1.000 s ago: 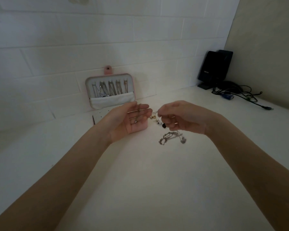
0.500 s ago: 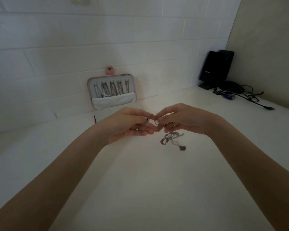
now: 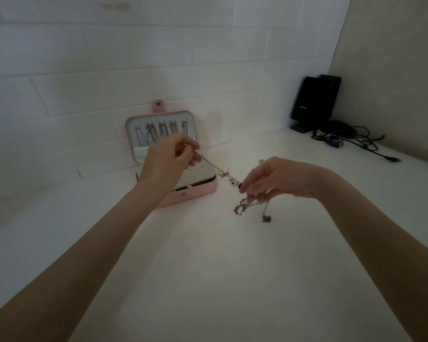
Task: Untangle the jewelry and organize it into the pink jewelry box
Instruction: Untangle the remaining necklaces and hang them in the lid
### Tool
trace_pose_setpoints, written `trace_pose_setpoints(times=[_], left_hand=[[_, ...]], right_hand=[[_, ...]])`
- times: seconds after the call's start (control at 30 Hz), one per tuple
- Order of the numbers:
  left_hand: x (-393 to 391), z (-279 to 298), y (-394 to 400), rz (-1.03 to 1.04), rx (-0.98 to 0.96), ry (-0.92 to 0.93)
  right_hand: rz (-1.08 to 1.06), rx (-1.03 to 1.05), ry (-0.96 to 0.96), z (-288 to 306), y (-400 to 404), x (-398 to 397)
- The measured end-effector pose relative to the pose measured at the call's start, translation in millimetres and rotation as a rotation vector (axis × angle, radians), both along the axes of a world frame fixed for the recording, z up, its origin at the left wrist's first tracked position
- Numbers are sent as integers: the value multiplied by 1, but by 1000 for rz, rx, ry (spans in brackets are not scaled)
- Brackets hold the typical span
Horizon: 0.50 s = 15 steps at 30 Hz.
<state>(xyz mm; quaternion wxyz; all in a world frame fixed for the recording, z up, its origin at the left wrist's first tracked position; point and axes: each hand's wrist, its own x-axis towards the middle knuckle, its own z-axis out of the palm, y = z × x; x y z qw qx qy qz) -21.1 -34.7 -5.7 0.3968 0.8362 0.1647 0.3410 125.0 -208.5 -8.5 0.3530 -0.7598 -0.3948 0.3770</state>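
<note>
Since a moment ago our left hand (image 3: 169, 159) and right hand (image 3: 269, 180) have drawn apart, each pinching the chain (image 3: 214, 166), now taut; tangle (image 3: 251, 208) loosening, we judge.

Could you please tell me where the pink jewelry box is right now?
In the head view, the pink jewelry box sits open left of centre on the white counter, its lid leaning on the tiled wall, partly behind the left hand.

A thin silver chain (image 3: 216, 167) stretches taut beside the open pink jewelry box (image 3: 198, 192), necklaces (image 3: 158, 132) hung inside its lid.
</note>
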Motion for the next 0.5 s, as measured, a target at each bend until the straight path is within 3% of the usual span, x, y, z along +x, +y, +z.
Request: trace_pose_setpoints(times=[0.2,0.4,0.5], left_hand=[[-1,9,14,64,-83,-102],[-6,18,17,51,-106,-82],[-12,24,16,1,-283,-82]], right_hand=[[81,-89,41,-5,-10,-2],[72,-122,-21,-1,-13,-3],[58,-169,-76,-2,-15,-4]])
